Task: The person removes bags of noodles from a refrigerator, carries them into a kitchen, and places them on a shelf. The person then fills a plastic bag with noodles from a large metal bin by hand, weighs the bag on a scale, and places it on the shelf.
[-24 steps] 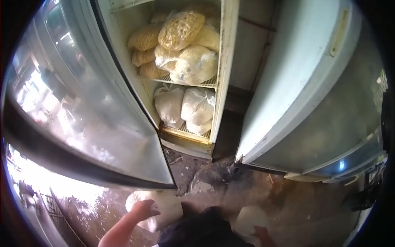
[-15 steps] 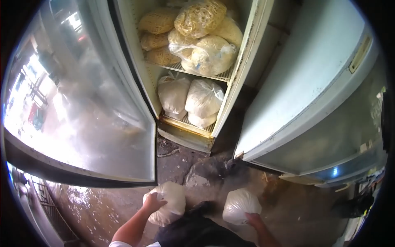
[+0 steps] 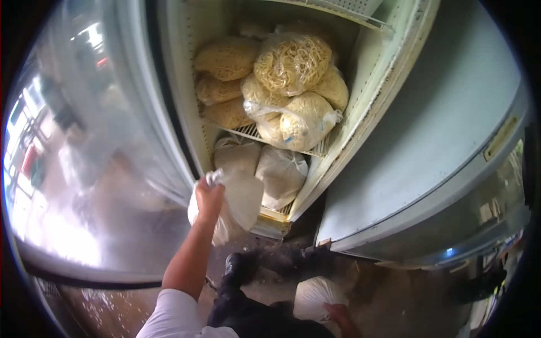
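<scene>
My left hand (image 3: 209,197) is closed round the gathered top of a white plastic bag (image 3: 241,203), full and rounded, held up before the fridge's lower shelf. Low at the right, my right hand (image 3: 337,314) grips a second white bag (image 3: 318,297) that hangs above the floor. Two similar bags, a left one (image 3: 236,155) and a right one (image 3: 280,174), stand side by side on the lower shelf; my raised bag partly covers the left one. The upper rack (image 3: 248,130) bears several clear bags of yellow noodles (image 3: 293,65).
The fridge's glass door (image 3: 112,169) stands swung out at the left. At the right is another white fridge (image 3: 417,135), its side close to the open one. My shoe (image 3: 232,262) is on the dark, wet-looking floor (image 3: 107,312).
My left hand has lifted its bag up and forward to the lower shelf. The right-hand bag stays low. The view has moved closer to the fridge.
</scene>
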Available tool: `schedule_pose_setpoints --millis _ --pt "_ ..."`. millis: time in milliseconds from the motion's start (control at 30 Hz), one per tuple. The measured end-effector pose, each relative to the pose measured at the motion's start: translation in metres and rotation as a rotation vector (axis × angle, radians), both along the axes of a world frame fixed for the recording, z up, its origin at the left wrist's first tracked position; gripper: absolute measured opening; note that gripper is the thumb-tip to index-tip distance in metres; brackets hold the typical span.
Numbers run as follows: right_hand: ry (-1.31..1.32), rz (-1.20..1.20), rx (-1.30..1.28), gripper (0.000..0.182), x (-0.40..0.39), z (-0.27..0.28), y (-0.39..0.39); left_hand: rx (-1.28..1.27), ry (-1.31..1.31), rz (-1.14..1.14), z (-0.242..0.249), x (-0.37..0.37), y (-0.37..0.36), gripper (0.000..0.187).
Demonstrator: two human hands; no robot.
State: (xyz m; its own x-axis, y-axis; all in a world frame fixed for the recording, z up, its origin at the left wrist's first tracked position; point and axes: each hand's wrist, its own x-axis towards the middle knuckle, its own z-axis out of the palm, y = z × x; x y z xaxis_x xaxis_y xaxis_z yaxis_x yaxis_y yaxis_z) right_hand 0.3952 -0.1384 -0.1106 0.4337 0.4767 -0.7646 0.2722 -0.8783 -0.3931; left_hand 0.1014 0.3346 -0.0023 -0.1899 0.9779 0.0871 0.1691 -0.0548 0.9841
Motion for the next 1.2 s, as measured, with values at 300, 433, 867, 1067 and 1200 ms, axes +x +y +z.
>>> schedule_pose_setpoints --millis 300,433,867,1067,1200 --pt "-0.545 0.728 0.514 0.030 -0.016 -0.045 0.100 0.422 -0.140 0.048 -0.040 0.083 0.175 0.020" --pt "-0.138 0.036 0.440 0.028 -0.059 0.067 0.217 0.383 -0.091 0.158 -0.082 0.093 0.223 0.040" --pt "0.159 -0.609 1.376 0.009 -0.052 0.123 0.464 0.556 0.877 -0.122 -0.080 0.103 0.315 0.065" --pt "0.068 -0.449 1.468 0.048 -0.046 0.070 0.516 0.515 0.805 -0.179 -0.063 0.098 0.311 0.064" --pt "-0.250 -0.319 1.344 0.039 0.000 0.040 0.526 0.484 0.782 -0.198 -0.057 0.095 0.308 0.063"
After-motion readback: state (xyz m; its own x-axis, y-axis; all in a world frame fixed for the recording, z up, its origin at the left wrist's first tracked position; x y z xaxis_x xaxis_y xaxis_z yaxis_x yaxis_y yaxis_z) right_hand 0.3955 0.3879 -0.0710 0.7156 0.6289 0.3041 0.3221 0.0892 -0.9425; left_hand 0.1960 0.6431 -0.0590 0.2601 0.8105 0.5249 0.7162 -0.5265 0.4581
